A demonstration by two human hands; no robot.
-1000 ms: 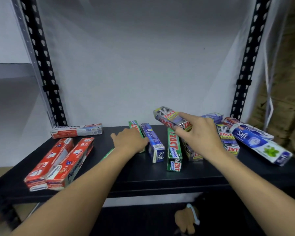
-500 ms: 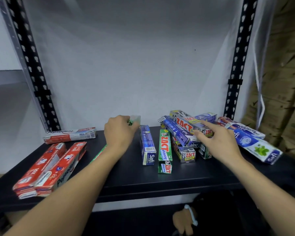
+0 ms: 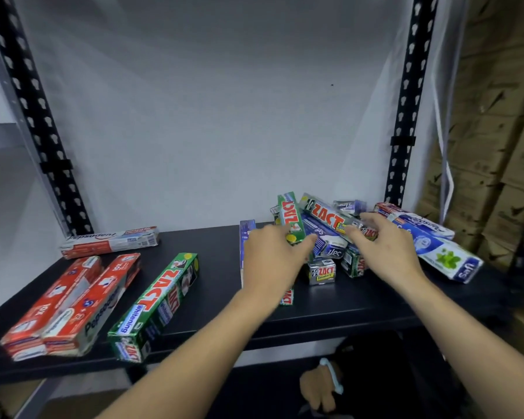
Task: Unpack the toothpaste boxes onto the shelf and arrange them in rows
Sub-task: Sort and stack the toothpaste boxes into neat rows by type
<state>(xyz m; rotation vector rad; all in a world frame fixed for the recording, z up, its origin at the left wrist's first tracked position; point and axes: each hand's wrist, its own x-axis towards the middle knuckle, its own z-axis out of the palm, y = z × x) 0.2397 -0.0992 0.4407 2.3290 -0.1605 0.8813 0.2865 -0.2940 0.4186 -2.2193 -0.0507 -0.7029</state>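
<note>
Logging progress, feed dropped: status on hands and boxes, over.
Left hand grips tilted green Zact box. Right hand pinches grey Zact box atop pile. Red boxes rowed far left. Pile jumbled, crowding both hands.

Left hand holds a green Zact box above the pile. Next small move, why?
Probably carry the green Zact box in the left hand leftward and lay it parallel beside the green Zact Whitening box, alone on the shelf. That would start a green row, like the paired red Pepsodent boxes. The right hand pinches a silver Zact box.
</note>
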